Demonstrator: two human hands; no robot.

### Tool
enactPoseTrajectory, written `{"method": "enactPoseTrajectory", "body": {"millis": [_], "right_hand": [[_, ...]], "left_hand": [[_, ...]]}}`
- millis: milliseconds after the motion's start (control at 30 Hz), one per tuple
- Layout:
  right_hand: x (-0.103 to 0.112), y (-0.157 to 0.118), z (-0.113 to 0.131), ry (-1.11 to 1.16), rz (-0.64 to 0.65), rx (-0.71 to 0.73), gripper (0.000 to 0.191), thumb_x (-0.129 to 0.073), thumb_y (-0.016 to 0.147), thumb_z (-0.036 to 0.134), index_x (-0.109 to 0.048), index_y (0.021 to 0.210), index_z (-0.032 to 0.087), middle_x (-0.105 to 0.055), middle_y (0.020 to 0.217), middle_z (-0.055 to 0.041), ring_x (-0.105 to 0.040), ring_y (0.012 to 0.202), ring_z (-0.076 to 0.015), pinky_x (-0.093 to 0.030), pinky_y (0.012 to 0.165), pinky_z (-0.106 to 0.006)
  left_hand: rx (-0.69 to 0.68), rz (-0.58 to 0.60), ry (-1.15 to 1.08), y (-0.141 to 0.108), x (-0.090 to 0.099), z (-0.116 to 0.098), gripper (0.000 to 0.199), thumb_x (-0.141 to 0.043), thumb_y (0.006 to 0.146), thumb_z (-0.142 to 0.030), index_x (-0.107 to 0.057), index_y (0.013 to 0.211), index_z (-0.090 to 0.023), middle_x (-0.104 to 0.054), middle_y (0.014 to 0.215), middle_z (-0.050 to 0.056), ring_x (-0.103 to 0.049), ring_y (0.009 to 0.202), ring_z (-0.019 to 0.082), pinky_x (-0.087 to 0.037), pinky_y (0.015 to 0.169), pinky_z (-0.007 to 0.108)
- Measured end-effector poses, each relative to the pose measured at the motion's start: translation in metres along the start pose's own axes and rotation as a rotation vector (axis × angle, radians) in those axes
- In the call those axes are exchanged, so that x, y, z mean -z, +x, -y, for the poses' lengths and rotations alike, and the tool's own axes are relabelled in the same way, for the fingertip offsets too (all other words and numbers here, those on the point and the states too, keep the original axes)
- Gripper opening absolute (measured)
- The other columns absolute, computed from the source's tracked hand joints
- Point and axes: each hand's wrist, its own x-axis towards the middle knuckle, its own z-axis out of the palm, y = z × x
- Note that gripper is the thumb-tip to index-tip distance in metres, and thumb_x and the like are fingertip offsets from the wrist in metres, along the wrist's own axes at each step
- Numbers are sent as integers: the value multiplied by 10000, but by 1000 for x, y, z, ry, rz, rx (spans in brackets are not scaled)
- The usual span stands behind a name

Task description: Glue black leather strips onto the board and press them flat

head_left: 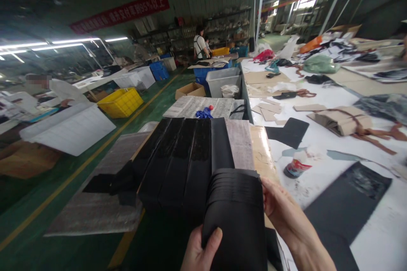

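Observation:
Between my two hands is a fanned stack of black sheets (pixel 235 216) with rounded corners, their edges stepped near the top. My left hand (pixel 203 247) grips the lower left side, thumb across the front face. At the upper right edge, the fingers of my right hand (pixel 278 201) are pressed on the stack, partly hidden behind it. Just beyond lie long black strips (pixel 178 156), side by side and overlapping on a board, with a shiny dark coating on their far parts. One matte strip (pixel 221 144) lies at their right end.
To the right, a white-topped table (pixel 318 178) carries a red-labelled container (pixel 298 165), black pieces (pixel 349 199) and a tied beige bundle (pixel 341 120). A blue crumpled item (pixel 204 113) lies ahead. Yellow (pixel 121 102) and white bins (pixel 70 129) stand left. A person (pixel 201 44) stands farther back.

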Motion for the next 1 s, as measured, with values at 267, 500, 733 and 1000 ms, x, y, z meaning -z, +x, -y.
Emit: {"method": "enactPoseTrajectory", "body": {"millis": [267, 500, 733, 1000], "right_hand": [[2, 0, -9, 8, -68, -10, 313, -890, 733, 459, -754, 806, 187, -705, 713, -12, -586, 572, -89, -501, 540, -178], [-2, -1, -17, -73, -94, -6, 366, -853, 727, 570, -753, 729, 218, -707, 680, -37, -652, 663, -191, -533, 616, -302], [6, -1, -27, -124, -100, -4, 388, -801, 758, 627, -774, 811, 244, -629, 541, -15, -621, 591, -218, -516, 600, -356], [9, -6, -35, -66, -121, -48, 409, -788, 770, 628, -699, 731, 231, -644, 612, -14, -558, 533, -156, -446, 479, -274]], "left_hand": [[24, 19, -31, 0, 0, -1, 867, -750, 645, -804, -721, 1133, -89, -744, 1151, 150, -633, 1181, 369, -479, 985, 375], [66, 115, -90, 4, 4, 1, 918, -747, 634, -825, -696, 1186, -93, -734, 1194, 152, -630, 1208, 366, -486, 1011, 394], [85, 149, -84, 5, 5, -4, 930, -743, 642, -823, -691, 1206, -86, -729, 1211, 154, -621, 1218, 372, -485, 1018, 394], [73, 45, -142, 4, -4, -4, 890, -760, 618, -816, -720, 1134, -92, -742, 1145, 151, -631, 1188, 380, -488, 1006, 396]]}}
